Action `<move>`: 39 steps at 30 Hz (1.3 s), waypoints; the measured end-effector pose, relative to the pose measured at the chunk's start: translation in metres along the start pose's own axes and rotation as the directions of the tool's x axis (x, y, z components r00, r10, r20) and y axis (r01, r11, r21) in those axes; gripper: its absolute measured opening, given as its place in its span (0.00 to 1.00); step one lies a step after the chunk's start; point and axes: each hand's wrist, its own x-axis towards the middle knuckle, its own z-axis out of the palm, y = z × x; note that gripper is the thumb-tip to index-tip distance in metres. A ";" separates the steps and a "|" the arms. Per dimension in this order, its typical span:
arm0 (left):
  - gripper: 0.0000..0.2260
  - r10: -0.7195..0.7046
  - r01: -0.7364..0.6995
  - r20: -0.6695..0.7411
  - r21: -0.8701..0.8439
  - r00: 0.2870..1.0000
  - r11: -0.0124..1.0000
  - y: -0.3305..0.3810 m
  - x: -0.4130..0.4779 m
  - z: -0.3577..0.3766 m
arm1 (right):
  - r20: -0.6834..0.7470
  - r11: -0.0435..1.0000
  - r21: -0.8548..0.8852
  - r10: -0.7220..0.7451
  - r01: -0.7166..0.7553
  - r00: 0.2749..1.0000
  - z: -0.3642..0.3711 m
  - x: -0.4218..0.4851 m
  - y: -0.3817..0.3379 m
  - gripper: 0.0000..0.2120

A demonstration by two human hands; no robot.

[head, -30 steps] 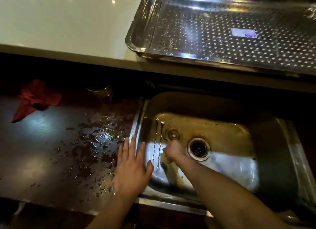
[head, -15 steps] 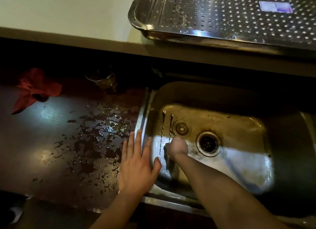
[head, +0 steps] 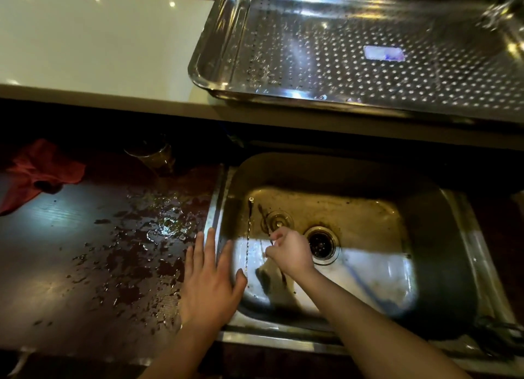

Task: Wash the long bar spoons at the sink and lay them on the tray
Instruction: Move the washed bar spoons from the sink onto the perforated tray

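The perforated tray (head: 215,75) sits on the pale ledge above and behind the sink (head: 442,265), with no spoon in the part that shows. Every spoon must be lifted up over that ledge, and a thin, wet handle could slip on the way. The dark worktop (head: 85,251) left of the sink is puddled. The left hand (head: 209,279) lies flat across the sink's rim, fingers straight and holding nothing, and could slide if leaned on. The right hand (head: 292,254), down in the basin, pinches one bar spoon (head: 265,223) with curled fingers, while the second spoon (head: 249,237) lies loose just beside it. The open drain (head: 321,244) is near — a fumbled spoon might poke an end in.
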 end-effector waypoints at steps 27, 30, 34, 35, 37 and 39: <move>0.30 0.031 -0.035 -0.043 -0.089 0.999 0.995 0.009 0.000 -0.027 | -0.584 0.891 0.004 -0.366 0.453 0.725 -0.303 -0.047 -0.162 0.09; 0.29 0.018 -0.022 -0.043 -0.105 0.999 0.994 0.009 0.001 -0.025 | -0.600 0.934 0.025 -0.272 0.357 0.753 -0.317 -0.014 -0.175 0.06; 0.29 0.009 -0.013 -0.030 -0.125 1.000 0.992 0.013 0.002 -0.027 | -0.590 0.979 -0.037 -0.183 0.200 0.786 -0.319 0.025 -0.175 0.07; 0.29 0.005 -0.009 -0.034 -0.131 0.999 0.991 0.014 0.002 -0.027 | -0.586 0.985 -0.054 -0.166 0.166 0.793 -0.319 0.031 -0.173 0.07; 0.29 -0.002 -0.004 -0.043 -0.142 0.999 0.990 0.015 0.003 -0.027 | -0.583 0.988 -0.108 -0.156 0.114 0.798 -0.318 0.040 -0.170 0.08; 0.28 -0.002 -0.005 -0.049 -0.142 0.999 0.990 0.013 0.004 -0.025 | -0.578 0.984 -0.162 -0.160 0.080 0.800 -0.317 0.045 -0.167 0.08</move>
